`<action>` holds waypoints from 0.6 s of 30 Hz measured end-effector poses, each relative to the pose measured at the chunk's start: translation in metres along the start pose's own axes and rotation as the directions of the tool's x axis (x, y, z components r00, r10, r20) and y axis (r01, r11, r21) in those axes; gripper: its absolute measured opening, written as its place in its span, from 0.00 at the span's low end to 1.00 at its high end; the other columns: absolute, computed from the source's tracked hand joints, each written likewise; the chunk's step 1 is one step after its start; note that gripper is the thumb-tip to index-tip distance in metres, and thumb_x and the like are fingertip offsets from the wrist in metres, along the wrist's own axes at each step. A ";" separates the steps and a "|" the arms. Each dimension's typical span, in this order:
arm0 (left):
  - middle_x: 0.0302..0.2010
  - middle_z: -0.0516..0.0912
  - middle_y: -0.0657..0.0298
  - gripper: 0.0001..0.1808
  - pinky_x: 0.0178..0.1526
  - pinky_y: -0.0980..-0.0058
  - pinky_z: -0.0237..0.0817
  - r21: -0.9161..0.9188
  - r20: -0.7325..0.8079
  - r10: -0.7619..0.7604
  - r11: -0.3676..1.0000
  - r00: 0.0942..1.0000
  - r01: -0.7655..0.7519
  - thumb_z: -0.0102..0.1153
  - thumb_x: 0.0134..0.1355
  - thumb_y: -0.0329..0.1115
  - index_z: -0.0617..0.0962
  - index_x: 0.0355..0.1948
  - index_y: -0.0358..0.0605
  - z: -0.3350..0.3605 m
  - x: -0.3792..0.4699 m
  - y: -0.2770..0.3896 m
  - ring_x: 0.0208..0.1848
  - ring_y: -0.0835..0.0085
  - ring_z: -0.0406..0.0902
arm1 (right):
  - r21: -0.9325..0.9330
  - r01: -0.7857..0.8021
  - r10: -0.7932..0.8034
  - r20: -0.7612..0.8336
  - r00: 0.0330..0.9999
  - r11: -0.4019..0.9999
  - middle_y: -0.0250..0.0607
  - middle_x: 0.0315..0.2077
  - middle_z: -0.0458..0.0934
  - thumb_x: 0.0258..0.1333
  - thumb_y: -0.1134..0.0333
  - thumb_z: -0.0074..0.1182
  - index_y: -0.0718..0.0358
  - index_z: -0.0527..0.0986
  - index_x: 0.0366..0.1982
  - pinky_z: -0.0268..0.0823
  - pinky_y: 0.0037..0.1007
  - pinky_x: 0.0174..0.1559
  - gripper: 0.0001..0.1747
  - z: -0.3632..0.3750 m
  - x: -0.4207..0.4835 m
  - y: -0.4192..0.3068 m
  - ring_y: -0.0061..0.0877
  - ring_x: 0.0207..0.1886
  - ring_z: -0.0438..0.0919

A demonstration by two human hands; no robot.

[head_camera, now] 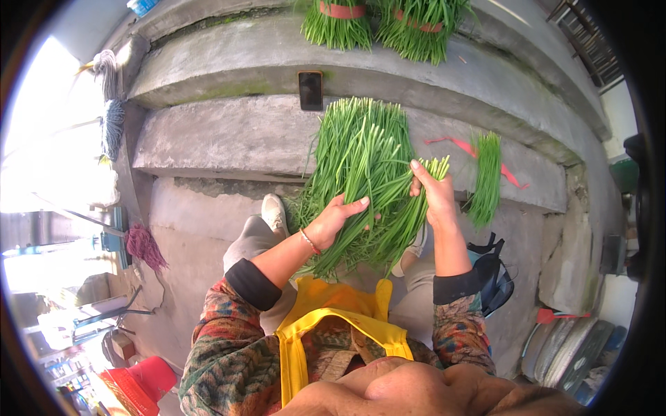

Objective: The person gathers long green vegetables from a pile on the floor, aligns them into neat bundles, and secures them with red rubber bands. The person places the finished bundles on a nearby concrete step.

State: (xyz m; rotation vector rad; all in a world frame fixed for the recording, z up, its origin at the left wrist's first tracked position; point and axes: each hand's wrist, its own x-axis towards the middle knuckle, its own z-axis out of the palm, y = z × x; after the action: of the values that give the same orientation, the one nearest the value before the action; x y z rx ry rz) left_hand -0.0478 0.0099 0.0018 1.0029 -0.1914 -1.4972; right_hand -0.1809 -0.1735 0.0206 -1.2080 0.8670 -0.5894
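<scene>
My left hand is curled around a loose bunch of green garlic chives, its thumb lying across the blades. My right hand grips the pale cut ends of a second bunch of chives, thumb on top. The leaves of both bunches hang down between my legs. Behind my hands a large heap of chives lies on the concrete step, pale ends pointing away from me. To the right, a small separate bundle of chives rests across a red strip on the same step.
A phone leans against the riser behind the heap. Two banded chive bundles stand on the step above. Mop heads hang along the left side. By my right leg is a dark bag. A red bucket-like object is at lower left.
</scene>
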 end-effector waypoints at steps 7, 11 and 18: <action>0.29 0.84 0.63 0.11 0.30 0.76 0.70 0.136 -0.046 0.070 0.989 0.996 -0.063 0.67 0.60 0.35 0.82 0.39 0.39 -0.006 0.001 0.002 0.27 0.77 0.79 | -0.013 0.085 -0.086 -0.054 0.995 0.996 0.30 0.18 0.72 0.58 0.67 0.64 0.63 0.76 0.27 0.63 0.25 0.24 0.10 0.001 0.000 -0.002 0.18 0.19 0.69; 0.31 0.84 0.64 0.07 0.35 0.77 0.70 0.190 -0.091 0.217 0.962 0.972 -0.197 0.67 0.59 0.27 0.82 0.36 0.35 -0.003 -0.003 0.001 0.30 0.78 0.78 | 0.056 0.165 -0.151 -0.192 0.970 0.985 0.30 0.17 0.72 0.58 0.68 0.64 0.63 0.76 0.26 0.62 0.25 0.24 0.10 -0.015 0.012 -0.005 0.17 0.18 0.68; 0.28 0.83 0.69 0.06 0.33 0.80 0.67 0.364 -0.130 0.417 0.864 0.899 -0.348 0.65 0.57 0.22 0.82 0.35 0.38 -0.011 0.004 0.003 0.28 0.82 0.76 | -0.448 0.218 -0.203 0.084 0.976 0.867 0.29 0.18 0.72 0.54 0.65 0.67 0.64 0.76 0.29 0.64 0.26 0.28 0.11 -0.029 0.000 -0.007 0.17 0.21 0.67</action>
State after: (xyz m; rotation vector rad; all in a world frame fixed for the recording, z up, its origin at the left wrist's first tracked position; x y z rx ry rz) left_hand -0.0380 0.0103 -0.0051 1.2963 -0.4818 -1.0022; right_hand -0.2049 -0.1916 0.0242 -1.7546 0.8773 -0.5532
